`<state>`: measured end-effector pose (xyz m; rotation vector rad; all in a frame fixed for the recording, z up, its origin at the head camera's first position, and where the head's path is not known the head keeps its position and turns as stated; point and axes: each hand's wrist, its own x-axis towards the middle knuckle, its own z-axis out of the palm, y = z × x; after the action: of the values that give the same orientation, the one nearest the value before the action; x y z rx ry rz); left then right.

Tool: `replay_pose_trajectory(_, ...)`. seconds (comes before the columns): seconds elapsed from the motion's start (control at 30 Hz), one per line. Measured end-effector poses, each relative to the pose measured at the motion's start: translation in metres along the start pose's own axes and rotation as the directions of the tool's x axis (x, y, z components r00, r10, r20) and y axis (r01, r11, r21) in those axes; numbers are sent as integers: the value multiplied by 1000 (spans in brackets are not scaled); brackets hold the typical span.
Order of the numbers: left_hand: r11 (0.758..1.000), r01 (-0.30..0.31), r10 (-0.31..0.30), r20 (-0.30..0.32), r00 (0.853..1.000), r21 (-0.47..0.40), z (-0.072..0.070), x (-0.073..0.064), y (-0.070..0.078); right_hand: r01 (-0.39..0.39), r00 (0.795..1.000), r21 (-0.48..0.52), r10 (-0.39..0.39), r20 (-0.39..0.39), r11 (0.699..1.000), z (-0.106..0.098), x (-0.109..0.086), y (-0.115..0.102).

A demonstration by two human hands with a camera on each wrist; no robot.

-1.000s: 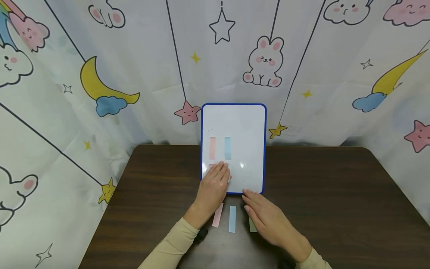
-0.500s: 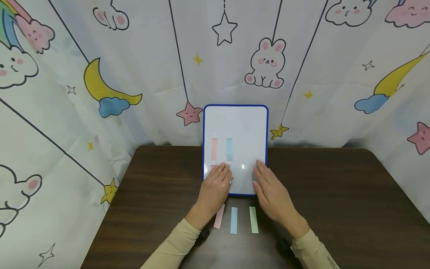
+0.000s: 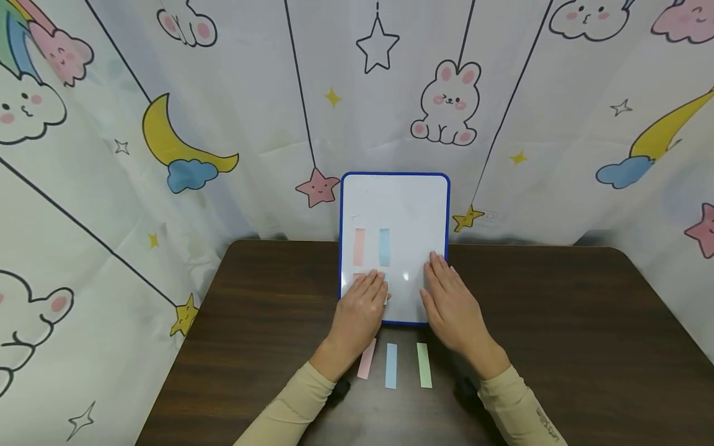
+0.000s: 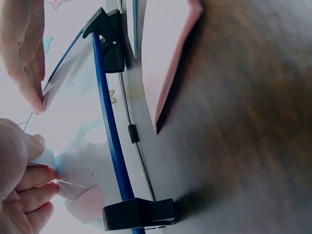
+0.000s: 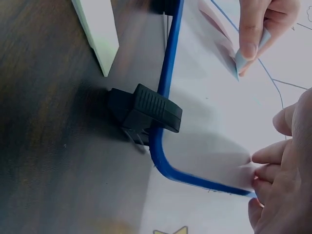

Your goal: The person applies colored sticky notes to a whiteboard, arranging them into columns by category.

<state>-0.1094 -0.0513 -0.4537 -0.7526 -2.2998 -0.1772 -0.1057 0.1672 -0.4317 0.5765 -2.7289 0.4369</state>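
White cartoon-print curtain [image 3: 251, 87] across top of frame; crescent moon [image 3: 162, 136] upper left, bunny [image 3: 449, 119] upper centre-right. Dark wood-grain table [image 3: 558, 310] below.

We see a white cloth [image 3: 256, 68] with soft folds, which hangs behind and on both sides of a dark brown worktop [image 3: 268, 291]. On it are printed a rabbit [image 3: 449, 108], a yellow moon [image 3: 158, 133] and a pink star [image 3: 318, 188]. We notice pale light [image 3: 385, 418] on the worktop's near middle part.

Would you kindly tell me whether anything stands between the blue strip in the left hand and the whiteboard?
Nothing visible does: the left hand pinches the blue strip at the whiteboard, though the fingers partly hide the strip.
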Motion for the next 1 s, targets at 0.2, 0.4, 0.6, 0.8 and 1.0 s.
replay_pose_trajectory(0.2,1000,8,-8,19,1000,-6,-1,-1,1,3,1000,-14,-2,18,1000,1,-1,1)
replay_pose_trajectory(0.4,1000,-10,10,51,999,4,-4,-2,2,4,1000,-11,-4,12,1000,1,-3,2)
replay_pose_trajectory(0.6,1000,-17,17,79,997,-3,-7,-7,2,12,1000,-2,-12,8,1000,0,-4,1)
replay_pose_trajectory(0.8,1000,-16,19,143,990,-18,-13,-11,5,-3,999,10,3,35,1000,-2,-4,0)
replay_pose_trajectory(1.0,999,-32,32,191,981,-1,-17,-16,10,-5,999,5,5,43,1000,-3,-6,0)
